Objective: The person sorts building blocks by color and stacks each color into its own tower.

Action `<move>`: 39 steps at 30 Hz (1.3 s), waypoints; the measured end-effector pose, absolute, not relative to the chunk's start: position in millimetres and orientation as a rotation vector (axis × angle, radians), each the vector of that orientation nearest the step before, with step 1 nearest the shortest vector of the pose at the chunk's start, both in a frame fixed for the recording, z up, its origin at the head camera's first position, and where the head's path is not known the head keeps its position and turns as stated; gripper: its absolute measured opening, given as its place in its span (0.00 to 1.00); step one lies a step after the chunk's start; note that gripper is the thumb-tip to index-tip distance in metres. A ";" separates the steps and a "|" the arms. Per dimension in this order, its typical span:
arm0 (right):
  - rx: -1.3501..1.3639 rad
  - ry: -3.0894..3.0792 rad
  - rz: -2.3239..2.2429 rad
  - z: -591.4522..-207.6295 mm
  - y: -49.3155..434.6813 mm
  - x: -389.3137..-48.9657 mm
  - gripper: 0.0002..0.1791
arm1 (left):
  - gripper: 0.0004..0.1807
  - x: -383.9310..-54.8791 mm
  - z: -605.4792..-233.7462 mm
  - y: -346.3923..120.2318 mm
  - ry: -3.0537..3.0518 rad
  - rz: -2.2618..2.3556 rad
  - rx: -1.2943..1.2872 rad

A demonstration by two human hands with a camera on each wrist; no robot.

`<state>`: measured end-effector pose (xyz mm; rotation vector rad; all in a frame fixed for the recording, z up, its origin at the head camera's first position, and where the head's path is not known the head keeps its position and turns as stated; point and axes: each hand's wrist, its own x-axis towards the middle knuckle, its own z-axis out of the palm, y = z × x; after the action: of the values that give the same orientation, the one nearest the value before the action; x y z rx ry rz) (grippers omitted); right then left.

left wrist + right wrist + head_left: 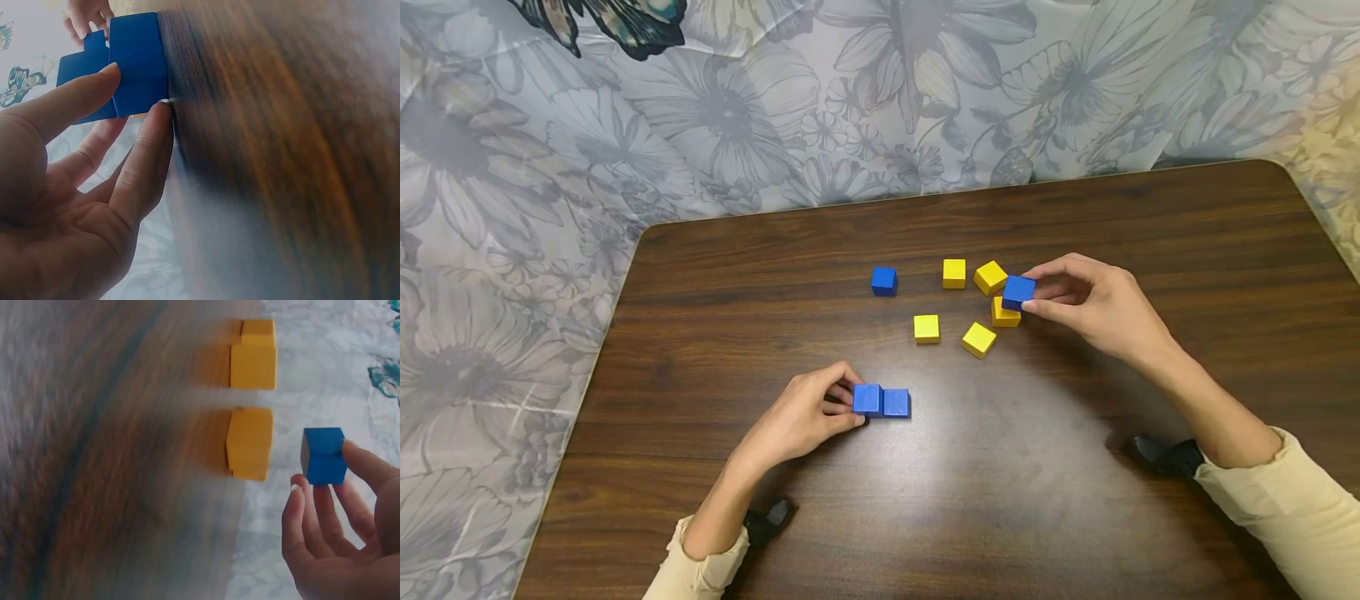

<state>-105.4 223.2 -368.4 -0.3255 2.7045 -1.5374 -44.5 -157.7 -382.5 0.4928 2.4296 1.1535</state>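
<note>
My left hand [808, 412] pinches a blue block [867, 400], thumb on the near side and fingers on the far side. Right beside it is a second blue block [897, 403]. In the left wrist view, one blue block [78, 65] sits farther from the tabletop than the blue block [139, 50] against it. A further blue block [1018, 292] is pinched between the thumb and fingertips of my right hand [1093, 304]. The right wrist view shows that blue block [326, 456] raised off the table, near the yellow blocks [251, 444].
Several yellow blocks lie scattered mid-table, among them a yellow block [954, 273] at the back and a yellow block [978, 340] in front. One loose blue block [883, 282] lies left of them. The brown wooden table [700, 283] meets a flowered cloth [730, 117] behind.
</note>
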 end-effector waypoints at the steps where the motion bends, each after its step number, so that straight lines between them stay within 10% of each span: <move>1: -0.329 2.693 -1.542 -368.0 221.8 -103.8 0.20 | 0.17 -44.3 -382.4 -157.6 2.427 1.154 0.493; 39: -0.658 2.553 -1.693 -374.7 171.5 -72.7 0.19 | 0.17 -44.5 -382.9 -157.8 2.423 1.166 0.483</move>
<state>-72.7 171.5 -374.7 -0.6582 2.5527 -1.6933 -44.5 -157.8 -382.9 0.4828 2.4231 1.1657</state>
